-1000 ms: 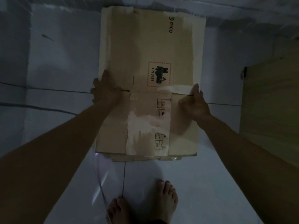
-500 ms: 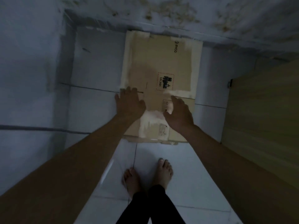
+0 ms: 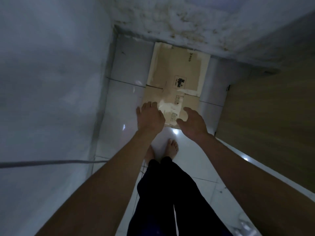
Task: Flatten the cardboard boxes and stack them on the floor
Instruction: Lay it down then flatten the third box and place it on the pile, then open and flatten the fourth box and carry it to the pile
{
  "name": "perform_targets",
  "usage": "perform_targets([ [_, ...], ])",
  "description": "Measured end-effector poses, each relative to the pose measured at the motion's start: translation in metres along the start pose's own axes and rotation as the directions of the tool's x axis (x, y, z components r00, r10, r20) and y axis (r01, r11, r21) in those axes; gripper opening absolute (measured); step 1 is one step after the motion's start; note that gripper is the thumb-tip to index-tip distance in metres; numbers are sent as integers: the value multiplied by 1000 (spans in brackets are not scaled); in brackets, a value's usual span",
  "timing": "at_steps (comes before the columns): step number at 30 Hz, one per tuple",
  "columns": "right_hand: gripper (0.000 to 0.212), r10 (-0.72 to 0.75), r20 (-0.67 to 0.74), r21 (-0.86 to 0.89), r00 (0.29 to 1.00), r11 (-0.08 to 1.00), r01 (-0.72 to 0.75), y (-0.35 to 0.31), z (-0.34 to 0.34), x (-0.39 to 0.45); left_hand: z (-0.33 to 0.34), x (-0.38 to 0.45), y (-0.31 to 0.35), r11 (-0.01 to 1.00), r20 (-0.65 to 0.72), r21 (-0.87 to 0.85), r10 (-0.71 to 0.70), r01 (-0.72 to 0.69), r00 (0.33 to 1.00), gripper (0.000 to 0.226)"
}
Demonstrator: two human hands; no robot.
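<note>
While both arms reach forward and down, the flattened cardboard box (image 3: 177, 82) lies flat on the tiled floor (image 3: 126, 92), its far edge against the stained back wall (image 3: 187, 23), in the floor's far corner zone between the left wall (image 3: 51, 65) and a wooden panel (image 3: 265, 116) on the right. Left hand (image 3: 150, 117) hangs over the box's near left corner, fingers straight, spread, holding nothing. Right hand (image 3: 193, 122) hangs over the near right edge, fingers loosely bent, empty. Contact with the cardboard cannot be told. Bare feet (image 3: 172, 147) stand just short of the box's near edge.
</note>
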State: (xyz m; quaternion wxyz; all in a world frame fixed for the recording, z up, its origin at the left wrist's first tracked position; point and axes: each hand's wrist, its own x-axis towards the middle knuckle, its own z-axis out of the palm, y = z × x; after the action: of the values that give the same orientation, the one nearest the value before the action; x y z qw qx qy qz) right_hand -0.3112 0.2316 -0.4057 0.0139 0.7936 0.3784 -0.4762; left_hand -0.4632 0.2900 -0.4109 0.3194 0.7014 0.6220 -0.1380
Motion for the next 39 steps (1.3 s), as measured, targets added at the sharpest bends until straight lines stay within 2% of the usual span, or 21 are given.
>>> perform_targets([
  [3, 63, -29, -9, 8, 1000, 1000, 29, -16, -35, -45, -38, -37, 20, 999, -65, -31, 25, -27, 998, 44],
  [7, 59, -83, -36, 22, 996, 996, 84, -31, -80, -100, -95, -83, 47, 964, -140, -265, -36, -3, 990, 45],
  [9, 57, -118, -62, 10, 991, 993, 119, -33, -99, -128, -118, -107, 62, 951, -165, -309, -38, -15, 986, 46],
  [12, 55, -162, -103, -8, 981, 987, 162, -33, -125, -168, -143, -141, 86, 961, -204, -268, 18, -74, 979, 43],
  [18, 54, -231, -190, -54, 954, 973, 225, -20, -166, -222, -176, -192, 126, 973, -275, -116, 160, -198, 948, 23],
  [22, 55, -257, -256, -88, 932, 966, 243, -1, -182, -258, -181, -217, 141, 968, -299, 0, 241, -253, 923, 38],
  [26, 53, -248, -326, -94, 912, 969, 230, 31, -179, -300, -170, -254, 142, 949, -345, 30, 306, -315, 888, 41],
  [32, 53, -237, -351, -108, 906, 971, 212, 89, -157, -361, -142, -324, 142, 931, -363, 44, 353, -362, 862, 39],
  [34, 53, -240, -385, -106, 891, 971, 216, 105, -160, -383, -135, -347, 153, 917, -348, 70, 391, -392, 852, 43],
  [39, 54, -265, -453, -85, 851, 963, 255, 154, -185, -429, -121, -395, 202, 889, -332, 127, 457, -440, 826, 35],
])
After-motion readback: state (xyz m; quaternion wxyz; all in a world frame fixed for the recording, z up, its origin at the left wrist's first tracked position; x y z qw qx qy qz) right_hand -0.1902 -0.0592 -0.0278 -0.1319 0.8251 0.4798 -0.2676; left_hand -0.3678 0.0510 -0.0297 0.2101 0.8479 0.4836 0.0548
